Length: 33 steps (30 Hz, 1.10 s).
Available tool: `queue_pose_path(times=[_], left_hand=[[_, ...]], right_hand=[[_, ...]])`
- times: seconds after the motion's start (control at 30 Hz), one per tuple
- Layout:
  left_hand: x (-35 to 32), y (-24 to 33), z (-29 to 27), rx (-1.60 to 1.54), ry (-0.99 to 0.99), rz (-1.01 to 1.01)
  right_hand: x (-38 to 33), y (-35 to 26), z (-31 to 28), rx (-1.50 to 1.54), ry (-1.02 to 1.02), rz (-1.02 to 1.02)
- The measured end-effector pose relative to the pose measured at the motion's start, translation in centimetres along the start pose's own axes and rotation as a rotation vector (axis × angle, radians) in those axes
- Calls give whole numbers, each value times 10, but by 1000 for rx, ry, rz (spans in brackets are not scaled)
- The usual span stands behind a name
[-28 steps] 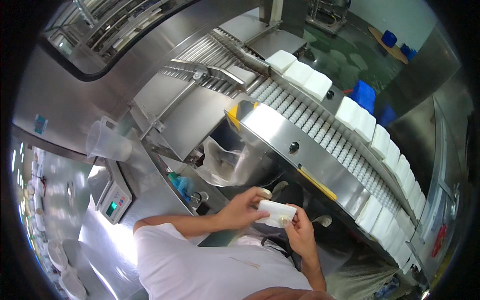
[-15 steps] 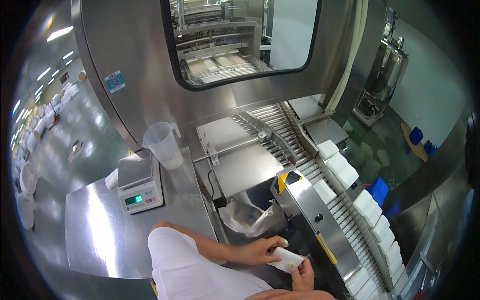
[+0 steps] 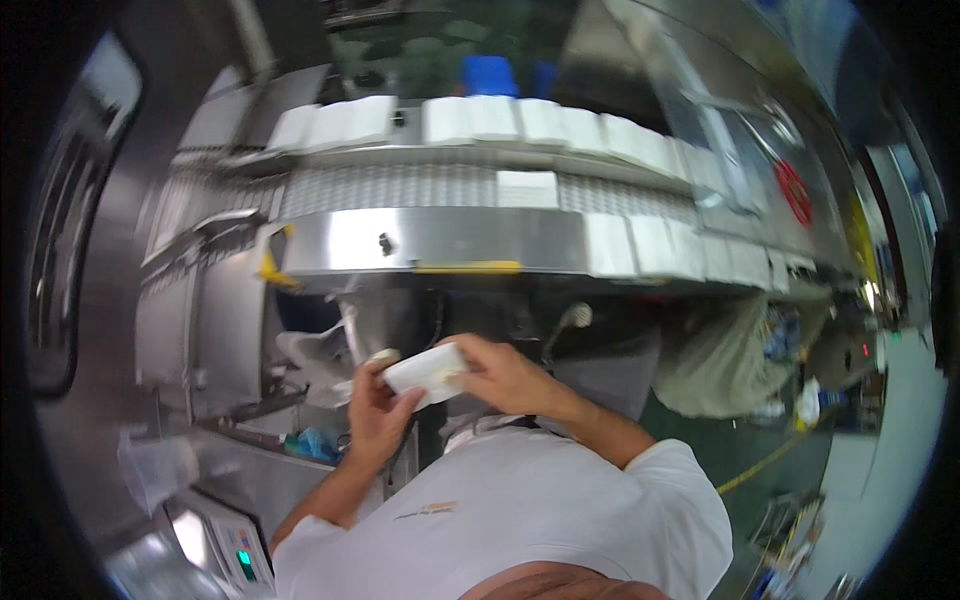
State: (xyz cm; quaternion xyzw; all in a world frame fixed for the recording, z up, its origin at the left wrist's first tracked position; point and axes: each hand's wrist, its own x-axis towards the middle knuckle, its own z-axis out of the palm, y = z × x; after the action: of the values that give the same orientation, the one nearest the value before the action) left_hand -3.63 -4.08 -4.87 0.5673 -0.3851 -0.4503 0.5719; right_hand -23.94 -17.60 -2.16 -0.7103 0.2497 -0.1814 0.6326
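Observation:
In front of my chest I hold a small white folded pack (image 3: 425,372), slightly tilted, between both hands. My left hand (image 3: 374,408) grips its left end, thumb below and fingers behind. Around the other end closes my right hand (image 3: 505,375), whose fingers partly hide that side. A whitish tip shows on one left finger, perhaps a finger cover. Beyond the hands, a similar white pack (image 3: 527,190) rests on the roller conveyor (image 3: 400,185). The picture is blurred by motion.
Several white packs (image 3: 470,120) line the conveyor's far rail, and more white packs (image 3: 655,245) stand on the near rail's right part. A plastic bag (image 3: 320,350) hangs left of my hands. A scale (image 3: 225,540) and a clear jug (image 3: 160,468) are lower left; a large pale sack (image 3: 715,355) is right.
My view has swung right, so the conveyor now runs across in front of me. Both hands still hold the white pack and appear further left in the picture.

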Motion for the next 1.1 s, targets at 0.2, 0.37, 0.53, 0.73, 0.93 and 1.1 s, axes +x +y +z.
queue_pose_path(times=[0.2, 0.37, 0.53, 0.73, 0.93, 1.1], left_hand=[[1, 22, 13, 89, -25, -54], [7, 8, 16, 168, 1, 1], [17, 3, 29, 159, -36, 14], [21, -3, 27, -9, -88, 32], [24, -3, 33, -64, -209, -59], [10, 7, 39, -73, -259, -67]], right_hand=[[-26, 3, 4, 36, 101, 8], [-23, 16, -9, 8, 110, -43], [-28, 8, -37, 62, 86, -26], [-19, 4, -75, -3, 178, -8], [-46, -13, -218, -125, 669, -41], [-42, -4, -318, -213, 636, 237]])
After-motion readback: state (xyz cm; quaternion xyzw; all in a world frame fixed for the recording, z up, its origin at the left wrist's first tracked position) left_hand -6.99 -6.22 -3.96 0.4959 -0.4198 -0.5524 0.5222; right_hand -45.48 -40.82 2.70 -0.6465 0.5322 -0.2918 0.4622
